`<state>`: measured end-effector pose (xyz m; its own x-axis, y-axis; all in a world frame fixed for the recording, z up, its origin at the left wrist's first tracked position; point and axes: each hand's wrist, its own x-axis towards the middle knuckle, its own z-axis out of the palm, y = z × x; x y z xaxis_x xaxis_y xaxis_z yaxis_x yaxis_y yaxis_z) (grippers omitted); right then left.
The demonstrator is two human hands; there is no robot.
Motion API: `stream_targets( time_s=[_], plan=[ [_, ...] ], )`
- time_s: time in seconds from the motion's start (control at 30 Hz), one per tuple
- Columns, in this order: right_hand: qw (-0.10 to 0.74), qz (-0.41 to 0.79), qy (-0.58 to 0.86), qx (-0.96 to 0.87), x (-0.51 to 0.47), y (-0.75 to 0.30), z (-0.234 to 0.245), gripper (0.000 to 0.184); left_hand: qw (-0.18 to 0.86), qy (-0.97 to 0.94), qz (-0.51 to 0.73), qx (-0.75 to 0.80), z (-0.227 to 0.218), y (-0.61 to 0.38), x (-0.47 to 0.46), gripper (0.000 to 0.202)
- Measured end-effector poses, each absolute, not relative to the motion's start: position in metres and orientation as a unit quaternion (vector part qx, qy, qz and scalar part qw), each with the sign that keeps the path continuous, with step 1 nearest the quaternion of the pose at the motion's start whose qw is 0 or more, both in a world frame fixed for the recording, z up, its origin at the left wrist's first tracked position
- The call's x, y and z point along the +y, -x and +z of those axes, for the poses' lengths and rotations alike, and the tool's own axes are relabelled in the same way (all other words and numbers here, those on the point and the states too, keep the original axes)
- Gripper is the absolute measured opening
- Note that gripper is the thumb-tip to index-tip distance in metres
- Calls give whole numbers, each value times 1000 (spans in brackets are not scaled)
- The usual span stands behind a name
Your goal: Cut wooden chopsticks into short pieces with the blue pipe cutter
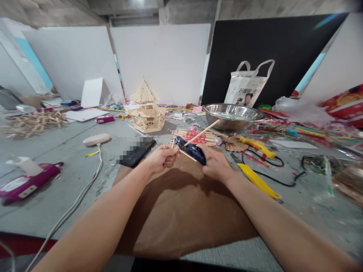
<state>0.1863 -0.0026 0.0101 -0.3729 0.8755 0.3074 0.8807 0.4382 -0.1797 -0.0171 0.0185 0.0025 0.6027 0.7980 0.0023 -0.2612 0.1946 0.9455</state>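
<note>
So the big matte grey worktop is pretty crowded, and the wide brown sheet spread right in front of the person probably shields the surface and catches bits. The round shiny steel bowl sits towards the back right, beyond the hands, I'd guess so it doesn't block the elbows. Same logic for the pale wooden-stick pavilion model with the pointed roof: upright at the back, well apart from the forearms, likely to avoid knocks.

Now the hands, close together over the far part of the sheet. The right hand is wrapped round the glossy dark blue handheld tool, palm behind it, presumably for control. The left hand has its fingers curled in, pinching thin pale wood by the tool's front end, which looks like bracing. Behind them lie red-banded bundles of pale sticks, within easy reach. Smallest: the slim pale wooden stick slanting up right from the tool; can't tell if it's the same piece the left fingers pinch.
</note>
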Motion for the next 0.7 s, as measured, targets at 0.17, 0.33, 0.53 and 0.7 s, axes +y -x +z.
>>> stream_targets(
  time_s=[0.17,0.33,0.53,0.7],
  plan=[
    [171,-6,531,-830,-4,-186,11,54,744,-513,345,254,2,19,19,24],
    [168,-2,536,-827,-7,-184,15,53,751,-511,328,258,4,21,19,24],
    [153,-12,551,-820,-9,-181,20,48,753,-502,337,261,5,20,18,25],
    [138,-20,553,-821,-7,-180,20,48,753,-492,345,267,5,18,17,25]
  ],
)
